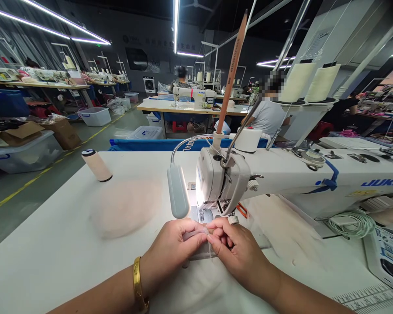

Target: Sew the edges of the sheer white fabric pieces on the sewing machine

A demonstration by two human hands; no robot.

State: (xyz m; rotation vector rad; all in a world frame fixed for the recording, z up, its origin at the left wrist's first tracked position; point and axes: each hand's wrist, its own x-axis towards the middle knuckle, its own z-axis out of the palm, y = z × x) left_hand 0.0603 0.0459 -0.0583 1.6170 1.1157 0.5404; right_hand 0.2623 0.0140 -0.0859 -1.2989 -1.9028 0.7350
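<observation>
My left hand is closed, with thumb and forefinger pinching a thin, pale sheer fabric. Fingertip to fingertip with it, my right hand pinches the same fabric's edge. Both hands are just in front of the presser foot of a white sewing machine. Pale cloth hangs below the hands towards me; its exact shape is hard to make out. A small orange-handled tool lies behind my right hand, partly hidden by the machine.
A grey lamp hangs left of the needle area. On the white table are a peach thread cone and a blurred pale fabric pile. More fabric lies right. A pencil stands on the machine. A person sits beyond.
</observation>
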